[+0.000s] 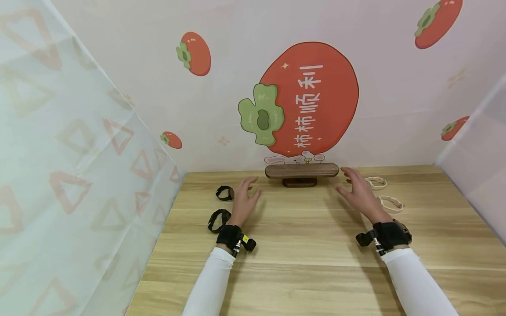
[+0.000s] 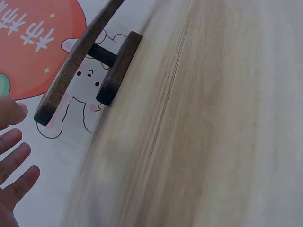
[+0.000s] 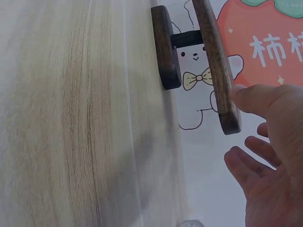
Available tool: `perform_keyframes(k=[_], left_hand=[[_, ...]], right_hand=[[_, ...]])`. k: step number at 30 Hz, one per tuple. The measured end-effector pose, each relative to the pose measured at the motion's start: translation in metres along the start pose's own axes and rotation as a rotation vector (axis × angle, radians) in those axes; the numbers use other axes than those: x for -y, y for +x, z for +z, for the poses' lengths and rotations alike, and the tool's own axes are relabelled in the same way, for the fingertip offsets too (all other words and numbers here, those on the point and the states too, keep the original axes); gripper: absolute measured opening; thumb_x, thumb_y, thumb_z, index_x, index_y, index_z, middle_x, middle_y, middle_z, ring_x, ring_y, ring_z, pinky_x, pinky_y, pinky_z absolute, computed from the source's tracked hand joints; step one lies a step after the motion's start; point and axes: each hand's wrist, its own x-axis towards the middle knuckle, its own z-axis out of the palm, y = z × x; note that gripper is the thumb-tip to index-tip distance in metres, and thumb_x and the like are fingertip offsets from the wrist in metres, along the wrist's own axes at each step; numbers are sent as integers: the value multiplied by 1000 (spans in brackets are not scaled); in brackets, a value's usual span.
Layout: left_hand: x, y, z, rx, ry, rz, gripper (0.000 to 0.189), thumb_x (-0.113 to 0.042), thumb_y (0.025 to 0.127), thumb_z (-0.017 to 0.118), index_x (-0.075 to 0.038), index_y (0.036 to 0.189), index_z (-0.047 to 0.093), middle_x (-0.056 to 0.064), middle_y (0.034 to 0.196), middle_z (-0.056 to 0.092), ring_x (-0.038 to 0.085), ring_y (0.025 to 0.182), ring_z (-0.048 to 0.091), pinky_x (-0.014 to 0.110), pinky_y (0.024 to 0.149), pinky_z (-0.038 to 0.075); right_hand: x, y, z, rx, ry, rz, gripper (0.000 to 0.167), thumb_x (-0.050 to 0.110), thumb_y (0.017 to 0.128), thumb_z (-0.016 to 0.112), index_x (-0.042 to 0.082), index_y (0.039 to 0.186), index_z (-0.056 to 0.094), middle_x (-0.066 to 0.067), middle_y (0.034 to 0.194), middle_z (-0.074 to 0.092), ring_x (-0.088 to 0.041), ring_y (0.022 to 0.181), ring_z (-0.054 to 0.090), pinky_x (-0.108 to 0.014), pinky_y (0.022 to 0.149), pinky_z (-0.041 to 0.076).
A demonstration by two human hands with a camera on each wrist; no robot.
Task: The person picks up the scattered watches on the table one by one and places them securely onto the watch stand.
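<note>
The step in hand looked to be a two-handed handling of the wooden stand (image 1: 301, 170), which stood upright at the far side of the table (image 1: 300, 272), with a hand poised near either end of its bar. The left hand (image 1: 243, 201) hung apart from the stand's left end, fingers spread and lightly bent, gripping nothing. The right hand (image 1: 361, 197) was just beside the stand's right end, thumb and fingers parted; its thumb overlapped the bar in the right wrist view, and I could not tell whether it touched. A grip on the stand would call for both hands to come inward evenly, thumbs in front — a lopsided push could perhaps tip it.

The stand was dark brown and visibly grained: a long, slim bar with rounded ends, carried by a short black post (image 2: 102, 55) on a smaller base (image 2: 120, 68). Its surface looked smooth and hard. Left of the stand and nearer the person lay two black bracelets (image 1: 226, 215); to its right, two cream bracelets (image 1: 399, 205) — thin, slender loops. The table beneath the stand had pale, streaked woodgrain, and behind it rose a wall (image 1: 221, 109) printed with red fruit.
</note>
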Motion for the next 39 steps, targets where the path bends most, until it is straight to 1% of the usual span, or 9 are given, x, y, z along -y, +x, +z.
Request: perform_keyframes(k=[6,10,12,17,20,26,30,33,39], left_hand=[[0,8,8,11,-43,-4,47,-2,101,72,2,146,59,19,144,59,39,137,57,57,114,52],[3,13,14,9,-56,-7,47,-2,102,70,0,147,58,19,145,59,36,138,57,56,114,53],[4,15,15,6,-66,-15,47,-2,102,70,0,148,57,19,145,58,37,137,58,56,114,54],[4,22,19,5,-95,-40,50,-2,103,69,4,150,54,21,146,57,38,139,56,55,114,54],[3,25,21,13,-107,-53,52,-3,103,70,2,152,53,20,149,55,37,142,54,53,116,53],[0,30,22,73,-123,-101,59,-11,106,68,-5,160,46,19,160,48,35,150,48,49,120,50],[-1,34,24,113,-127,-120,64,-12,107,67,-2,163,40,20,166,42,42,150,47,53,120,49],[-2,36,26,132,-130,-132,66,-12,107,67,0,164,37,21,169,38,46,148,49,55,119,50],[-3,40,30,145,-118,-140,64,-13,108,65,-1,164,38,20,169,40,42,144,55,49,117,53]], right_hand=[[-8,4,6,0,23,14,68,8,102,72,-10,157,37,-39,156,38,-60,132,52,-71,105,51],[-11,6,9,-2,53,31,69,7,102,71,-10,158,35,-39,158,35,-60,135,49,-70,108,50],[-11,8,10,-1,64,36,70,7,102,71,-10,159,34,-40,159,34,-60,137,47,-70,110,49],[-11,13,10,3,68,43,70,7,103,69,-11,159,32,-40,160,33,-62,135,49,-70,111,48],[-11,17,10,4,65,41,70,6,103,69,-12,159,32,-40,160,33,-63,133,50,-70,111,48],[-13,23,11,16,63,46,72,5,103,68,-14,160,30,-41,160,34,-62,135,50,-69,112,49],[-12,26,12,28,81,63,72,6,104,67,-13,161,28,-40,161,34,-60,141,45,-67,115,47],[-10,27,13,34,101,73,71,6,105,66,-13,161,28,-40,161,34,-58,145,42,-65,117,46],[-9,30,14,29,136,87,67,4,105,64,-13,160,30,-40,161,36,-57,145,43,-63,117,47]])
